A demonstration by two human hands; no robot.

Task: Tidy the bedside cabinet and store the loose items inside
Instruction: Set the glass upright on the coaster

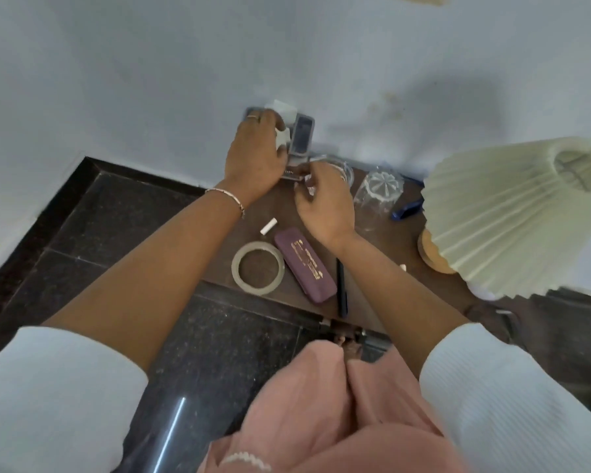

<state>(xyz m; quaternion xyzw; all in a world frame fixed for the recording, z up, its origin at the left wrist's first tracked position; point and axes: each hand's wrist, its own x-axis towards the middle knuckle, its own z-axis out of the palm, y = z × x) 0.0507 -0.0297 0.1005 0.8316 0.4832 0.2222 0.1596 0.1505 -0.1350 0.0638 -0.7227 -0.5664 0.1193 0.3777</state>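
Dark brown wooden bedside cabinet [393, 244] carries a grey tape ring [258, 268], a purple oblong case [304, 269] and a black pen [341, 288], all nearer the person than both hands. The left hand [256, 155] grips a white plug [282, 138] at the grey wall socket [302, 134]. The right hand [325, 203], just beside it, pinches a small pale item [309, 186].

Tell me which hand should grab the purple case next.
Right. The right hand is over the cabinet, close to the purple case; the left hand grips a white plug at the wall socket.
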